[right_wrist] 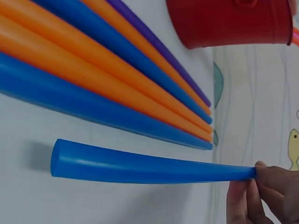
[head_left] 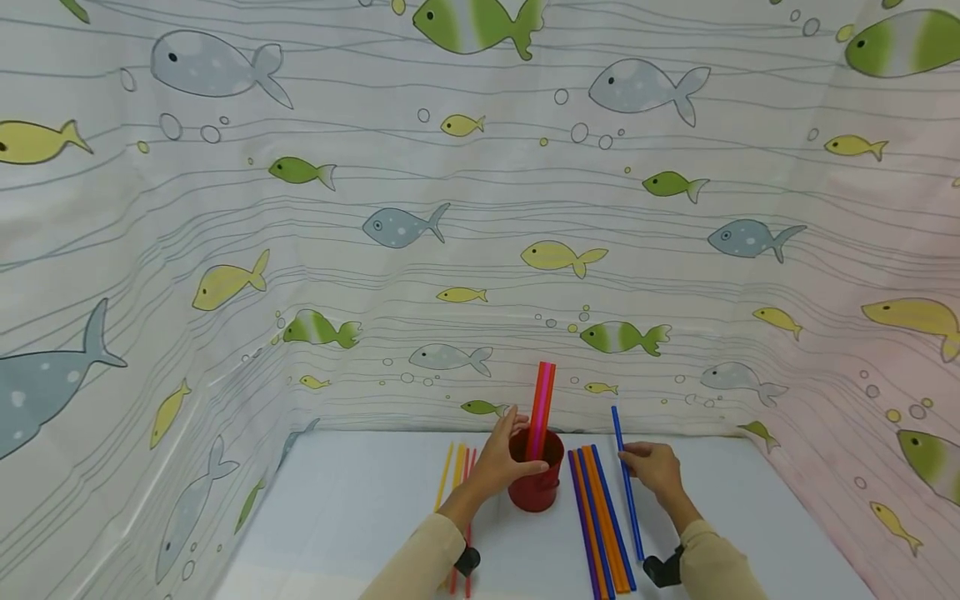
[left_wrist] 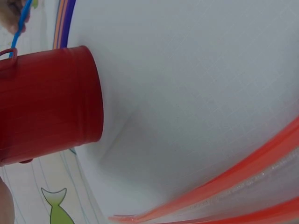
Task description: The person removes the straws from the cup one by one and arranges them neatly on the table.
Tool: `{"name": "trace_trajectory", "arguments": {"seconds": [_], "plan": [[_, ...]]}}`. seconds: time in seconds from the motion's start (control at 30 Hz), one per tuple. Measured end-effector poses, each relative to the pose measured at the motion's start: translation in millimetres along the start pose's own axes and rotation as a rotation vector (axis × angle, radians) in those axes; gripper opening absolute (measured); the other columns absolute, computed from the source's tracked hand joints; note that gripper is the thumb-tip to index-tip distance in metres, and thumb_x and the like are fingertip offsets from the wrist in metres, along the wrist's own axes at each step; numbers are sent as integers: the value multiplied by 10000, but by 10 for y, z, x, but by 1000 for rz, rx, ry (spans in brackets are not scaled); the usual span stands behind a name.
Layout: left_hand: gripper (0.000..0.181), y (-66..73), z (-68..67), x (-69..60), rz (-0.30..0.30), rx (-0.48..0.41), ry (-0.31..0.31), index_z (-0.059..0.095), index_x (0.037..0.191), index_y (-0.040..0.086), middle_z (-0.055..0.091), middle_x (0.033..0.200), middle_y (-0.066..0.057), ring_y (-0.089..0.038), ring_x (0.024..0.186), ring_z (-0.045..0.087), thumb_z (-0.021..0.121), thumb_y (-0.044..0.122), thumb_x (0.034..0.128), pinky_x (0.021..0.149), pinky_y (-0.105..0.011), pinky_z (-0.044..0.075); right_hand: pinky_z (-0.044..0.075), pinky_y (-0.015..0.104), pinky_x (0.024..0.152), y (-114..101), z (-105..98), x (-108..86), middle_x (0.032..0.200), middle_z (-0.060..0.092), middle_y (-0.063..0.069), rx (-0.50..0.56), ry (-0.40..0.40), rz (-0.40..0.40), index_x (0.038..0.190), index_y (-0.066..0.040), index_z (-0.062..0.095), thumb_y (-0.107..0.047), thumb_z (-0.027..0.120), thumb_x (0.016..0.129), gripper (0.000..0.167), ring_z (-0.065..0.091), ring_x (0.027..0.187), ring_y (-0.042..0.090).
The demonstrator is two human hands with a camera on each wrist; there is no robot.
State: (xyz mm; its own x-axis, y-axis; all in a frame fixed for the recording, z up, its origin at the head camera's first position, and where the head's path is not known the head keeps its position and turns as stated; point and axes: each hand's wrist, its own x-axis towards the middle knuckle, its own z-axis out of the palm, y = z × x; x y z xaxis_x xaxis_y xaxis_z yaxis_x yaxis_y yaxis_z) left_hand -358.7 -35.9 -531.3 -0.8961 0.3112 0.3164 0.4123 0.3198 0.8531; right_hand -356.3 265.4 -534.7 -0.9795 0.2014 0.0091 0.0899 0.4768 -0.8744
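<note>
My left hand [head_left: 495, 458] holds a red bucket [head_left: 534, 496] at its left side, the thumb across the near side by the rim. A few pink and orange-red straws [head_left: 542, 408] stand upright in the bucket. In my right hand [head_left: 658, 475] a blue straw [head_left: 631, 508] is pinched near its far end between thumb and fingers. The right wrist view shows that straw [right_wrist: 140, 163] with its open near end just over the table. Beside it several blue, orange and purple straws [right_wrist: 107, 65] lie side by side, between the right hand and the bucket.
Several yellow and red straws [head_left: 447, 479] lie left of the bucket, partly hidden by the left arm. The white table [head_left: 322, 508] meets a fish-patterned cloth [head_left: 525, 308] that rises at the back and both sides.
</note>
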Motion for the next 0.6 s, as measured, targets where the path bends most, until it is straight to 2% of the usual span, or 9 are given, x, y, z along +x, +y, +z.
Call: {"name": "trace_trajectory", "arguments": {"seconds": [0.33,0.6], "plan": [[1108,16,-24,6,0,14,-11,142,1564,113,427,1460,-50,-195,1340,426,847,380,751,1104,-448,348,578,318,622,210,124,-36,906,712,164,-43,-40,46,1075,95,692,-112,721,865,296,682,712,213],[1096,20,-12,-5,-7,7,-18,139,1562,112,416,1464,-79,-250,1347,416,845,358,761,1099,-463,351,551,308,597,277,166,-93,881,707,161,-113,-52,39,995,89,710,-119,745,833,266,645,681,161]]}}
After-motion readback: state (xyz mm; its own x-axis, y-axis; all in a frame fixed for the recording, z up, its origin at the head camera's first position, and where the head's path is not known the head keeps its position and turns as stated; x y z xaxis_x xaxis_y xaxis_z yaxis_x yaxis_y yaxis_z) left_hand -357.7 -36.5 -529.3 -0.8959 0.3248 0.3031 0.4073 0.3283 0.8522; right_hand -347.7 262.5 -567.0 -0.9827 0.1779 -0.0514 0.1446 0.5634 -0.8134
